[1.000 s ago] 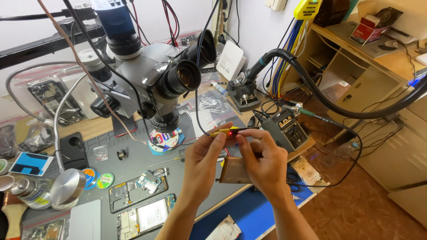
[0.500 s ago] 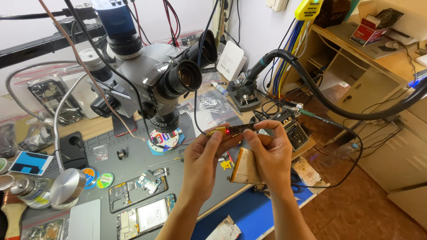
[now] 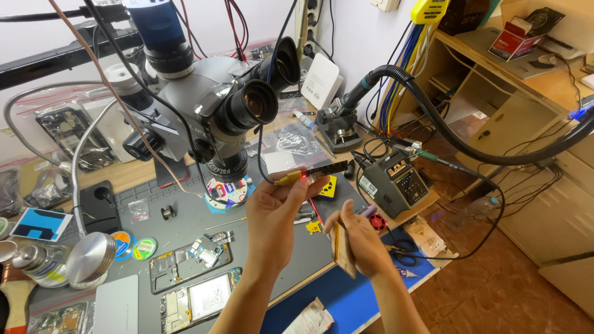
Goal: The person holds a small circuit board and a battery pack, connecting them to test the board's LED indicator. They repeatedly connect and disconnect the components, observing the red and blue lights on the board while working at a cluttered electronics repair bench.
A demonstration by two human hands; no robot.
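Hands meet near the centre of the frame, above the grey work mat (image 3: 204, 222) of a crowded repair bench. The left hand (image 3: 276, 213) is raised with fingers curled, pinching a thin dark strip-shaped circuit board (image 3: 322, 171) with a small red light glowing on it and a yellow connector at its near end; a black cable runs up from that connector toward the top of the frame. The right hand (image 3: 359, 241), just right of and lower than the left, grips a flat tan rectangular piece (image 3: 344, 248) edge-on between thumb and fingers; what it is cannot be told.

Upper left of the hands stands a large grey stereo microscope (image 3: 216, 105) with two black eyepieces. Below it on the mat lie an opened smartphone frame (image 3: 190, 263) and a second phone body with a pale battery (image 3: 201, 300). At lower left sits a round silver metal lamp head (image 3: 91, 260) on a flexible arm. Right of the hands is a grey soldering station box with a dark display (image 3: 397, 185), with a thick black hose (image 3: 470, 148) arching above it.
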